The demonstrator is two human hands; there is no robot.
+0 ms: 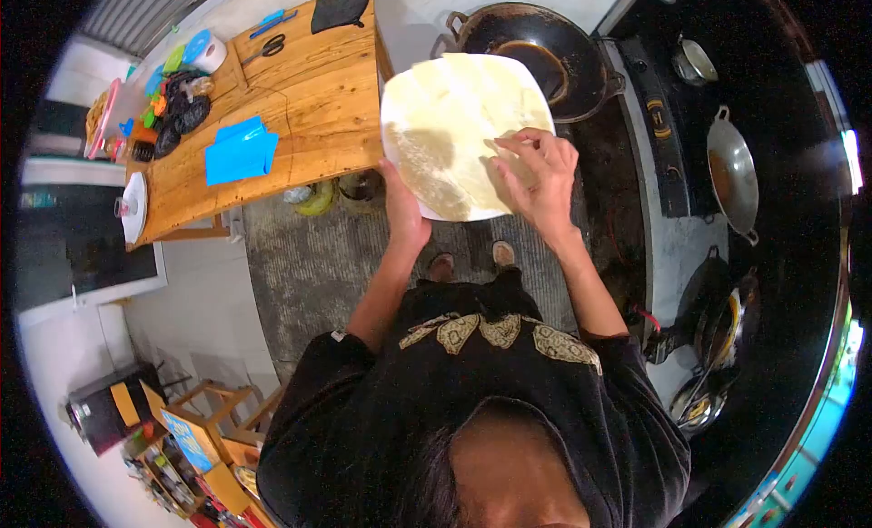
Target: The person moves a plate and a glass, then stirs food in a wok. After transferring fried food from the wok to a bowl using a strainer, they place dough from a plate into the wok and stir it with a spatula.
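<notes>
A white plate (389, 133) is held up in front of me, covered with thin, pale yellow sheets (454, 96) that look like dough wrappers and have a whitish dusting. My left hand (405, 212) grips the plate's lower left edge, thumb on the side and the other fingers hidden beneath. Over the plate's right part, my right hand (543, 178) has its fingers bent, with thumb and forefinger tips close together at the sheets. Whether a sheet's edge is between those fingertips is too small to tell.
A wooden table (331, 110) at left bears a blue packet (241, 151), scissors (270, 46), a paper roll (207, 52) and black bags (182, 119). Behind the plate sits a large wok (590, 64). More pans, including a hanging one (732, 175), are at right.
</notes>
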